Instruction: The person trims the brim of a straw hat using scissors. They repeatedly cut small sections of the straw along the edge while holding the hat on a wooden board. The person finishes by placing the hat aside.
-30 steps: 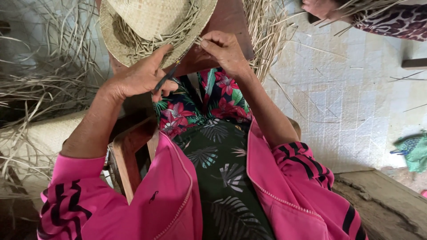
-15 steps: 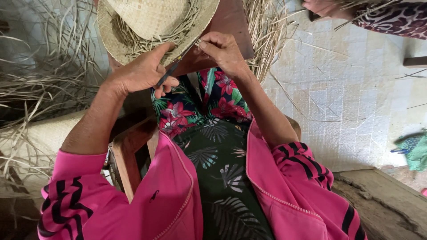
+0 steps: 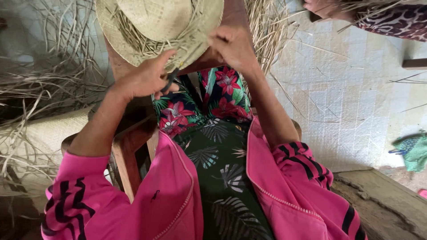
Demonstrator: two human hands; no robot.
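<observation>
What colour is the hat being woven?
Pale straw, seen best in the head view.

Supports: pale tiled floor, wooden chair frame under the seated person, dark wooden block.

- Woven straw hat rests over the wooden block, just above the left hand and left of the right hand; both hands touch its brim.
- Loose dry straw strands heaped on the floor, left of the left hand.
- Second straw bundle just right of the right hand, strands trailing over the tiles.
- Green cloth on the floor, well right of the right hand.
- Rough slab at the floor's lower right edge.
</observation>
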